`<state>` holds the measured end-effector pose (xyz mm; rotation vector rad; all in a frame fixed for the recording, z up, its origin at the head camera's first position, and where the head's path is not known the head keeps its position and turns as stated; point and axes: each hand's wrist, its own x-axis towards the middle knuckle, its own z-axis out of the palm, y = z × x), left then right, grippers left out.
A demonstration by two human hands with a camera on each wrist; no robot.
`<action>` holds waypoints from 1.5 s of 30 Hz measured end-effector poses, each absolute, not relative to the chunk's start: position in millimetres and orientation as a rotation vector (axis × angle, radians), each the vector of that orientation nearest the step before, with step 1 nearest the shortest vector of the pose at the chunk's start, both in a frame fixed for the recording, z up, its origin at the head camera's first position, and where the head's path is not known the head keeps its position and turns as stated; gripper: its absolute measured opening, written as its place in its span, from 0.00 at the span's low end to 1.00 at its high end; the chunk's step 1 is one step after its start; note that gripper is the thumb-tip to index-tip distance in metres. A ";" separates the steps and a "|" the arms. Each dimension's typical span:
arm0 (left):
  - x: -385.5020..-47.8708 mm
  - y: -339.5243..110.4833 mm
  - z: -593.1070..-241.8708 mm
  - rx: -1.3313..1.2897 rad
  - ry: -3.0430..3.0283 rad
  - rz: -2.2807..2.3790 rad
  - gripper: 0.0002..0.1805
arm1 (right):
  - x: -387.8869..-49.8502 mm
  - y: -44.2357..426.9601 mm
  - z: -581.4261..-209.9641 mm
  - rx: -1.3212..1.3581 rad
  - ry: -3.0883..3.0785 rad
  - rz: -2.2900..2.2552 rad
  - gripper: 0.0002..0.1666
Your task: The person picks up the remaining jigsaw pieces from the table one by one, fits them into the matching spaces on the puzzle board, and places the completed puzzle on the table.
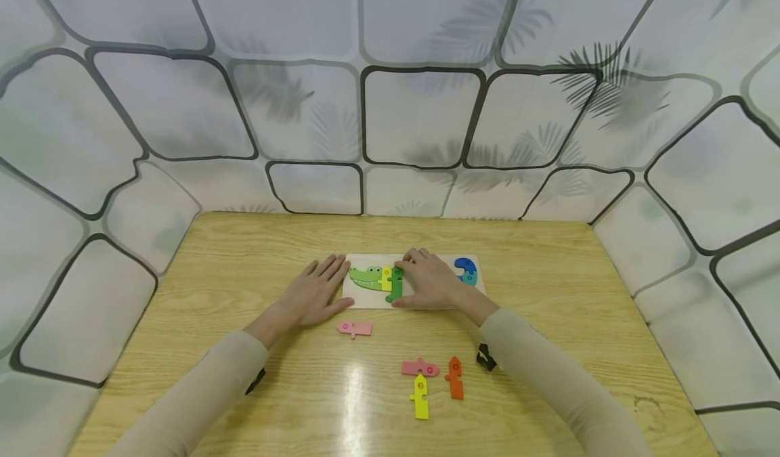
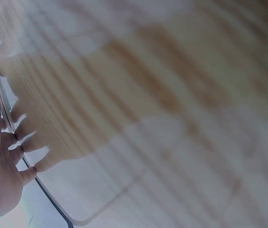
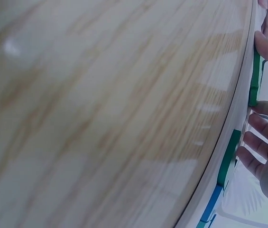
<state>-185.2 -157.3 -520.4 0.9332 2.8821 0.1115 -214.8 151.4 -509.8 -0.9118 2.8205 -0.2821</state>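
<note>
A white puzzle board (image 1: 368,300) lies on the table, with a green crocodile head piece (image 1: 365,279), a yellow piece (image 1: 386,279) and a curled blue tail piece (image 1: 466,265) on it. My right hand (image 1: 432,281) pinches a green leg piece (image 1: 396,284) lengthwise between thumb and forefinger, beside the yellow one. In the right wrist view that green piece (image 3: 255,78) sits at the board; another green piece (image 3: 228,156) is near the other fingertips. My left hand (image 1: 311,294) rests with fingers spread, touching the board's left edge. The right hand covers the board's middle.
Several loose pieces lie on the wooden table (image 1: 244,254) nearer me: a pink one (image 1: 355,330) below the board, then another pink piece (image 1: 416,368), a yellow one (image 1: 420,399) and an orange one (image 1: 455,379). A patterned wall (image 1: 408,118) stands behind.
</note>
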 end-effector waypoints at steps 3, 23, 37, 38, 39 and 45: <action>-185.4 -157.6 -520.7 0.938 2.887 0.116 0.48 | -215.5 151.6 -510.7 -0.905 2.814 -0.293 0.54; -184.7 -157.9 -521.9 0.949 2.882 0.122 0.47 | -215.7 151.7 -511.8 -0.910 2.811 -0.262 0.54; -187.0 -158.3 -522.9 0.935 2.870 0.111 0.48 | -214.4 151.8 -508.7 -0.946 2.825 -0.248 0.54; -187.4 -158.2 -522.8 0.932 2.869 0.111 0.48 | -214.5 151.9 -508.4 -0.952 2.825 -0.252 0.54; -187.7 -158.2 -522.8 0.933 2.870 0.116 0.48 | -214.4 152.1 -508.1 -0.956 2.826 -0.250 0.54; -187.6 -157.8 -522.7 0.937 2.862 0.135 0.48 | -213.3 153.1 -506.4 -0.980 2.823 -0.243 0.56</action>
